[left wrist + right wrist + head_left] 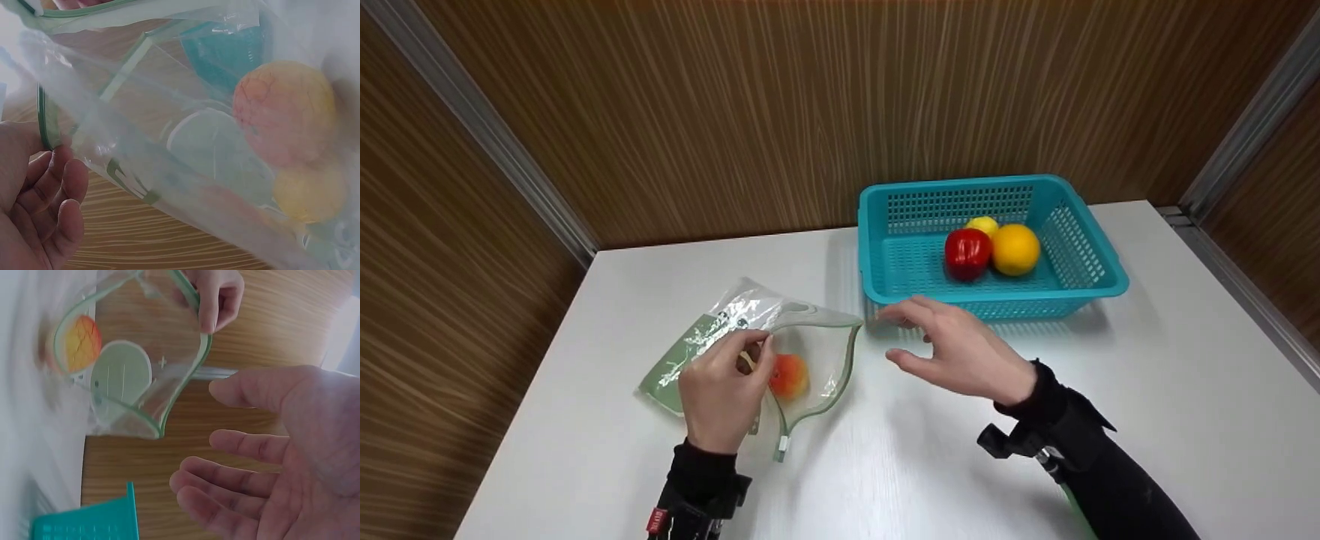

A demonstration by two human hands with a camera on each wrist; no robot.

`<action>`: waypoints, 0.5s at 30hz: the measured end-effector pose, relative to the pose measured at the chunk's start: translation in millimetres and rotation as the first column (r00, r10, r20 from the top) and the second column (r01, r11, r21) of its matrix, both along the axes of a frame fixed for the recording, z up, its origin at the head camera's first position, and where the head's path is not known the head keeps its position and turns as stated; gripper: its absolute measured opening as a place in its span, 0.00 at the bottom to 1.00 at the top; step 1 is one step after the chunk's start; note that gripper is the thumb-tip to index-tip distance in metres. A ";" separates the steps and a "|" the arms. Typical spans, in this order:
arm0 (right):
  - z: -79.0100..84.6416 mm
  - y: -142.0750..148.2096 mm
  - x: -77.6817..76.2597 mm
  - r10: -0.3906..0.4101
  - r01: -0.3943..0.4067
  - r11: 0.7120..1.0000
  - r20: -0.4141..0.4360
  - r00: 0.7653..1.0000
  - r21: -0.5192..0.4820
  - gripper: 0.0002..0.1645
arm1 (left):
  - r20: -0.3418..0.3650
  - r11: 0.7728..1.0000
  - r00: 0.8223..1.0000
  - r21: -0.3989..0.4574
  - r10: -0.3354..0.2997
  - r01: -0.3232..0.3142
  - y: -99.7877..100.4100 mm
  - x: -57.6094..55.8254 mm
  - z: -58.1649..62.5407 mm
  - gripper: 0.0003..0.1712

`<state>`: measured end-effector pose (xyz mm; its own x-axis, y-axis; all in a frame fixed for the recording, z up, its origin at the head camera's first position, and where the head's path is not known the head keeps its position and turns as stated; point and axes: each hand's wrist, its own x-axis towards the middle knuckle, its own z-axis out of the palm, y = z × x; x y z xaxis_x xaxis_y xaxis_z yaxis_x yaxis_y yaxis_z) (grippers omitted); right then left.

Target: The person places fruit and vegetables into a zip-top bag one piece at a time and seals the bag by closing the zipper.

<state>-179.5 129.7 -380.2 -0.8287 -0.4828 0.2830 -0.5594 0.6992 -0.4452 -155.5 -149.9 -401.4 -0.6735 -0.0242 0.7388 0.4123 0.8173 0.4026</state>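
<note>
- Status: looks partway, my read. Peach-like fruit (790, 376) is in the clear zip bag (690, 341); bag lies on the worktop (885, 465), left of the basket, mouth gaping toward it.
- Possibly two in: left wrist view shows a smaller yellow round shape (310, 192) beside the fruit through the film. Second fruit or reflection, can't tell.
- Outside the bag: red apple-like fruit (967, 255), orange (1015, 250) and a partly hidden yellow fruit (982, 223), grouped toward the right in the teal basket (868, 247). Judged as the part not done, along with the bag's closure: green zip strips stand well apart, white tab (784, 442) at the near end.
- Left hand (724, 397): thumb and finger pinched on the bag's green-edged rim, keeping one side of the mouth up.
- Right hand (964, 352): fingers apart, thumb spread away, nothing held. Above the worktop between bag and basket, near the basket's front left corner.
- Markings: red tag (657, 520) at the left wrist carries small light lettering, not legible to me. Bag has a green printed panel, dark eye-like dots and a white plus sign (162, 361). No brand readable on bag, basket or fruit.
</note>
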 end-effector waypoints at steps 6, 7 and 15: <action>-6.7 21.8 -8.6 -0.080 0.080 0.997 0.024 0.997 -0.010 0.26 | 0.006 1.000 1.000 -0.008 0.003 -0.003 0.5 0.3 0.8 0.02; -8.6 24.2 -9.6 -0.091 0.091 0.996 0.024 0.996 -0.005 0.26 | 0.006 1.000 1.000 -0.009 0.003 -0.002 0.5 0.5 0.8 0.02; -14.0 36.1 -13.2 -0.137 0.137 0.991 0.011 0.991 0.013 0.27 | 0.011 1.000 1.000 0.002 -0.007 0.007 0.7 1.0 -0.3 0.02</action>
<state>-192.7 165.8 -394.2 -0.8904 -0.3683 0.2675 -0.4531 0.7743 -0.4418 -154.6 -149.1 -401.6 -0.6818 -0.0215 0.7313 0.4132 0.8136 0.4091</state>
